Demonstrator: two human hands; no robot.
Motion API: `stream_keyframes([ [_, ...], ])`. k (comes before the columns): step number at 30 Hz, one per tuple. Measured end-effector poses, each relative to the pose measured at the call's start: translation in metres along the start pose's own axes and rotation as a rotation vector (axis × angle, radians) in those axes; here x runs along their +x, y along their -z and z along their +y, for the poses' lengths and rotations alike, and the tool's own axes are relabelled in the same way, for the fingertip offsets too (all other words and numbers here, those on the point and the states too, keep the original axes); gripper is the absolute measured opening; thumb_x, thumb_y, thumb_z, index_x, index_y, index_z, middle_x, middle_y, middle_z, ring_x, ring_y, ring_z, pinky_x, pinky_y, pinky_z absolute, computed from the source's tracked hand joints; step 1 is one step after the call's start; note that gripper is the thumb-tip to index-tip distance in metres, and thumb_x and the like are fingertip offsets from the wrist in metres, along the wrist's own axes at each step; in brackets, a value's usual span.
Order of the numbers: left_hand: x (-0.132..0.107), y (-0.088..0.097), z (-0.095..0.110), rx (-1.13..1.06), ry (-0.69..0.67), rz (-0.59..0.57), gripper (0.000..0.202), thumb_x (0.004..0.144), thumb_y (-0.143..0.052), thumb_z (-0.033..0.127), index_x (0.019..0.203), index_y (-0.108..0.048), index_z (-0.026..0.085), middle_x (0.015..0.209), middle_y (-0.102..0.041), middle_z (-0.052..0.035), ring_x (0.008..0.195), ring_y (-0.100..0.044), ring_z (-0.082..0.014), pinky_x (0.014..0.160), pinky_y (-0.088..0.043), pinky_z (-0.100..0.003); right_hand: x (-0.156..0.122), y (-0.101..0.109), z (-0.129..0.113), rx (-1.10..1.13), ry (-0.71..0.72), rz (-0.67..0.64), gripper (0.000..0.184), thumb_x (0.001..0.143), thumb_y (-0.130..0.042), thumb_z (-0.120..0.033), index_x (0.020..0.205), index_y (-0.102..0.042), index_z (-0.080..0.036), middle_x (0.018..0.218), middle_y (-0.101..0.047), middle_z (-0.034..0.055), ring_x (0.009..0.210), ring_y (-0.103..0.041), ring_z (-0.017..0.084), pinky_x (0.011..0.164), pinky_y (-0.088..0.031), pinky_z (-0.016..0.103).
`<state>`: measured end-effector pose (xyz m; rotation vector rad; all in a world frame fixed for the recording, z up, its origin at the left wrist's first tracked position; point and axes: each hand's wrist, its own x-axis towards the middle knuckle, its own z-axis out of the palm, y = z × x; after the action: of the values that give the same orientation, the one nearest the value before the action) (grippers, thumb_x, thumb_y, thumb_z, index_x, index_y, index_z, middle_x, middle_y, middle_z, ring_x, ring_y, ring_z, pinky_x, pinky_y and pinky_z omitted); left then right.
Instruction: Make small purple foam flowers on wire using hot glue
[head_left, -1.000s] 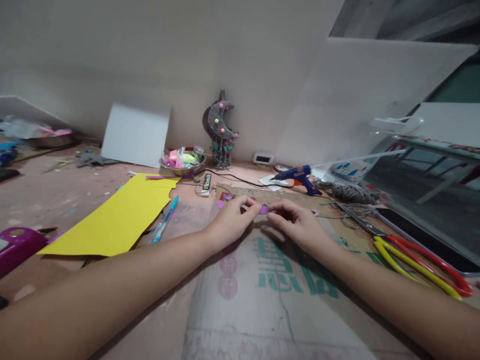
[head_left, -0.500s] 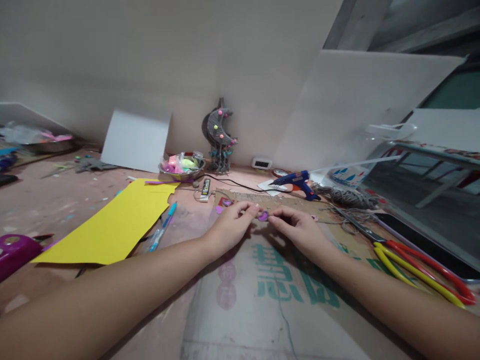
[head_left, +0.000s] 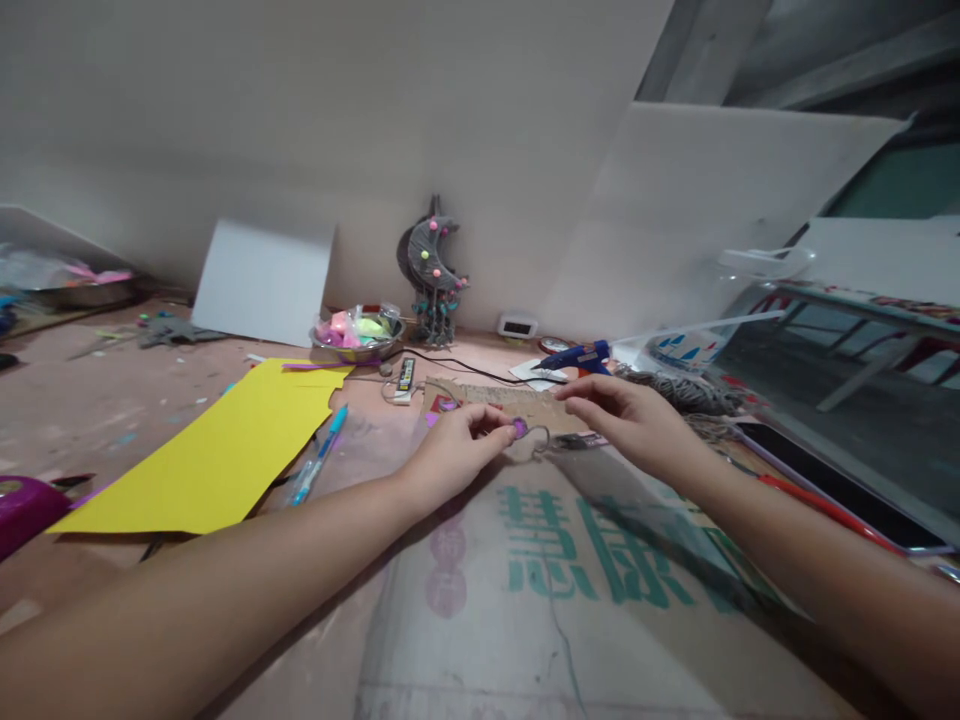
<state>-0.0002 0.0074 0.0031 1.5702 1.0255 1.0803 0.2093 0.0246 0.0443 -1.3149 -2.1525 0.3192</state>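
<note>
My left hand point(head_left: 459, 448) pinches a small purple disc point(head_left: 519, 428) between thumb and fingertips, above the cardboard sheet point(head_left: 465, 640). From the disc a thin grey yarn point(head_left: 541, 436) curls off to the right. My right hand point(head_left: 639, 420) is raised, its fingers apart and nothing between them. Just beyond its fingertips lies a blue glue gun point(head_left: 577, 357) with a long clear glue stick. Under my right forearm, the red handle of the scissors point(head_left: 825, 510) shows only in part.
Yellow paper point(head_left: 202, 450) and a blue pen point(head_left: 321, 455) are to the left. Farther back are a bowl point(head_left: 356, 352) of coloured packets and a grey moon ornament point(head_left: 435, 265) near the wall. Grey yarn point(head_left: 682, 390) and a phone point(head_left: 832, 485) lie at right.
My right hand has let go of the purple disc and moved right and slightly up, fingers apart. My left hand still holds the disc. The view has shifted slightly.
</note>
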Motion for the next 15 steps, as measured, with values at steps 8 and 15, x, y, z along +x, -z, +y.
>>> stream_keyframes([
  [8, 0.001, 0.0, -0.002, -0.012, 0.007, -0.003, 0.023, 0.078, -0.058, 0.037, 0.081, -0.06, 0.014, 0.072, -0.06, -0.0001, 0.06, -0.051, -0.0092, 0.057, -0.038, -0.021, -0.003, 0.017, 0.052, -0.285, 0.24, -0.297, 0.034, 0.079, -0.059, -0.037, 0.109, -0.065, -0.022, 0.113, -0.062, 0.0083, 0.103, -0.057, 0.024, 0.088, -0.044, 0.037],
  [15, 0.0, -0.001, -0.002, -0.034, 0.004, -0.018, 0.022, 0.078, -0.058, 0.036, 0.077, -0.059, 0.014, 0.071, -0.059, 0.0002, 0.058, -0.05, -0.0086, 0.057, -0.039, -0.022, -0.001, 0.017, 0.072, -0.352, 0.265, -0.258, 0.027, 0.087, -0.046, -0.034, 0.089, -0.07, -0.021, 0.097, -0.067, 0.0061, 0.089, -0.061, 0.02, 0.081, -0.045, 0.032],
])
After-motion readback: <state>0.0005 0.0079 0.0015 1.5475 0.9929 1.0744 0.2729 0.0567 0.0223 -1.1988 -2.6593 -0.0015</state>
